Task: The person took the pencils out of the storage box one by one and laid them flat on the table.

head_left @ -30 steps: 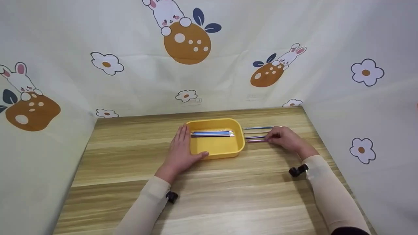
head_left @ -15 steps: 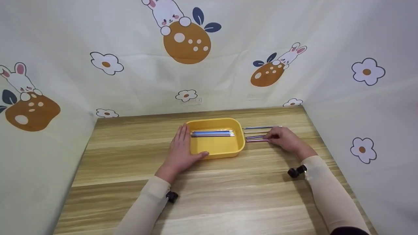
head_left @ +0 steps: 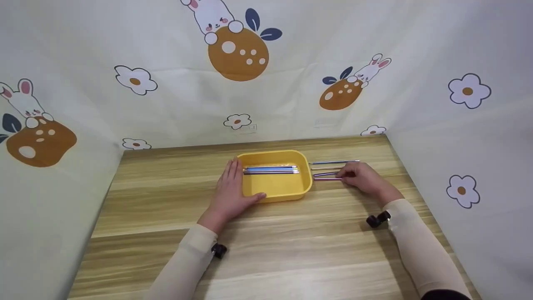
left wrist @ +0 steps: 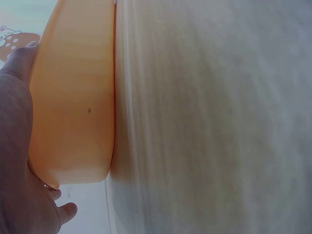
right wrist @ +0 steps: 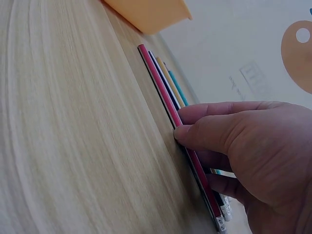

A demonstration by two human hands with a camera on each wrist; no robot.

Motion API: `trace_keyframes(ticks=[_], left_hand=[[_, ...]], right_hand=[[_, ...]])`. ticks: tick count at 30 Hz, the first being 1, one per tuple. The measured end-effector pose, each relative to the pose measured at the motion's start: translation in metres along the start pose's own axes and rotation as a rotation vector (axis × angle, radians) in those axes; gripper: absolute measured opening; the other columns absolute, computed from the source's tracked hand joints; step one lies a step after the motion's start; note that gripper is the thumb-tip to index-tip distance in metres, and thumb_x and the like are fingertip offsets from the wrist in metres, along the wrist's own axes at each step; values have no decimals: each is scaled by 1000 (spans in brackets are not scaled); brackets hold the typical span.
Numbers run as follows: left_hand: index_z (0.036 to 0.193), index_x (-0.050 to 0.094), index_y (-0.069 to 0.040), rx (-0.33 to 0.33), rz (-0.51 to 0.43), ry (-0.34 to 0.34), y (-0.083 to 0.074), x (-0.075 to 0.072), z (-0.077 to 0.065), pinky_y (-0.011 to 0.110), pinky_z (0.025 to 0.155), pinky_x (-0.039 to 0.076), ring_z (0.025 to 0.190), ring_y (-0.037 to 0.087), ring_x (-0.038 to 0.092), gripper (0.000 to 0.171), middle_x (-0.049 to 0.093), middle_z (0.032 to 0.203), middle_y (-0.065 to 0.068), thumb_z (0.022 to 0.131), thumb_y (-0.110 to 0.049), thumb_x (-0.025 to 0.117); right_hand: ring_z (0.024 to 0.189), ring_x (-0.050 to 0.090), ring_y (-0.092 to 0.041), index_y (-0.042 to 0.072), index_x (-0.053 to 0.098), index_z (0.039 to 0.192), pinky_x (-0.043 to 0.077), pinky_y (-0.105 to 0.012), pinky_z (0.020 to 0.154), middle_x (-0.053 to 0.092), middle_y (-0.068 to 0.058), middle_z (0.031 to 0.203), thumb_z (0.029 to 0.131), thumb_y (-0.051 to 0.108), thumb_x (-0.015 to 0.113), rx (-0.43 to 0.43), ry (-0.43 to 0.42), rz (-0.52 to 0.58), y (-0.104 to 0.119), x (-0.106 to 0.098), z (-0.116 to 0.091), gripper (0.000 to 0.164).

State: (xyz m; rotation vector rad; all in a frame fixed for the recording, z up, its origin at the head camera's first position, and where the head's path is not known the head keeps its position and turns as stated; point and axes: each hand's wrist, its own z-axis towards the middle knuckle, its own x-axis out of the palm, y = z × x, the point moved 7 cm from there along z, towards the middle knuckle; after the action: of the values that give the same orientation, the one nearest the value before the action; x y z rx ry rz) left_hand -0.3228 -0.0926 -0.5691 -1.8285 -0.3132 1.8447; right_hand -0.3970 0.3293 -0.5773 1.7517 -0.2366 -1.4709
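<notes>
A yellow plastic box (head_left: 277, 197) stands on the wooden table, with several pencils (head_left: 270, 170) lying side by side inside it. Straight fingers of my left hand (head_left: 231, 189) rest along the box's left side, the thumb at its front rim. To the right of the box, my right hand (head_left: 363, 178) pinches a red pencil (right wrist: 163, 90) between thumb and fingers. Behind that pencil lie a dark blue and white pencil (head_left: 326, 174), a yellow one (head_left: 325, 169) and a blue one (head_left: 333, 162). The right hand partly hides these pencils in the head view.
The wooden table (head_left: 266, 241) reaches a pale curtain (head_left: 179, 112) printed with rabbits and flowers at the back. More curtain (head_left: 466, 141) hangs along the right edge, close to the right forearm.
The red pencil's tip and my right hand have shifted very slightly left and toward the back. The left hand, the box and the pencils in it stay put.
</notes>
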Motion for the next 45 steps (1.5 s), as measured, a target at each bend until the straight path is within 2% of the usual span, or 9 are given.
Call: trace_keyframes(ticks=[10,16,22,30,36,40,45], left_hand=[[177,8,-3,5,16,-7,0,0,0,57,136,13,171,35,0,136,4,186,16,88,-81,74],[177,7,-3,5,14,-2,0,0,0,57,136,13,171,35,-1,136,3,186,16,89,-81,74],[176,7,-1,16,6,-2,-1,-1,0,57,136,13,171,36,-1,136,3,186,17,89,-80,75],[176,8,-1,18,-6,-1,-1,-1,0,56,136,12,171,36,0,137,3,186,16,88,-80,76],[176,7,-1,18,-3,0,0,-1,0,55,137,11,171,36,0,136,3,186,17,89,-80,75],[176,8,-1,18,1,-5,0,0,1,55,136,11,171,36,0,136,4,185,17,89,-81,74],[176,8,0,20,2,-4,0,-1,1,56,136,12,171,36,0,136,3,185,18,89,-80,74]], right_hand=[[101,69,-24,5,84,109,53,-24,87,76,-8,107,98,-3,80,-1,-28,29,4,-2,0,14],[95,66,-20,5,84,110,53,-26,82,76,-5,103,99,3,82,21,-67,30,20,-6,6,11],[92,65,-18,4,84,109,52,-27,80,76,-3,100,101,5,81,-44,-91,31,50,-3,18,9],[91,65,-18,2,83,111,53,-30,78,75,-3,102,103,10,80,-109,-52,81,97,13,38,12],[94,64,-20,1,81,115,54,-34,80,71,-2,102,105,9,77,-145,2,63,126,34,56,14],[98,66,-27,4,81,114,57,-44,84,71,-6,104,103,5,76,-173,24,34,142,49,66,12],[109,67,-41,1,80,116,57,-59,98,71,-13,110,102,4,77,-219,21,-12,163,60,75,15]])
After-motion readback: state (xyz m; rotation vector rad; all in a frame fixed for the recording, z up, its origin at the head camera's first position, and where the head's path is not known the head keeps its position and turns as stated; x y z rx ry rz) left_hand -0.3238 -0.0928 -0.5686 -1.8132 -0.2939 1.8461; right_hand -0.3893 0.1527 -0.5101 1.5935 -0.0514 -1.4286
